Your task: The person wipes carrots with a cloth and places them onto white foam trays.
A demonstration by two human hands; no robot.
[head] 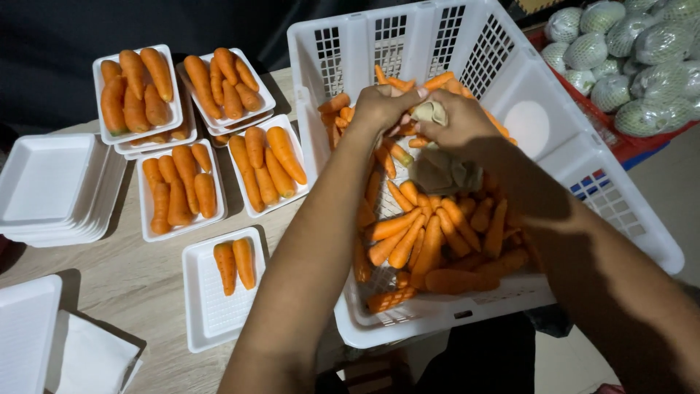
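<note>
White perforated plastic crate [620, 211], tilted toward the camera at the table's right edge, holding a loose heap of orange carrots [430, 237] against its lower wall. Left hand [383, 109] and right hand [456, 120] both inside the crate above the heap, knuckles up, meeting at a crumpled beige cloth [432, 111]; left fingers curled, thumb stretched across toward the cloth, touching it and the carrots just beneath; right fingers bent around the cloth's other side, closed on it, though how firmly cannot be told. Second wad of the same greyish-beige cloth [445, 175] lying on the carrots just below the right wrist. Left of the crate, on the pale wooden table [131, 292]: four filled white foam trays of carrots [137, 91] in two rows, the rear two resting on stacked trays, and nearer the camera one tray with two carrots [235, 264] lying side by side. Stack of empty white trays [51, 182] at the far left; another empty tray [25, 328] and a white sheet [91, 357] at the bottom left corner. Upper right, beyond the crate: pale green round produce in white foam netting [627, 51], piled in a red crate [620, 142].
</note>
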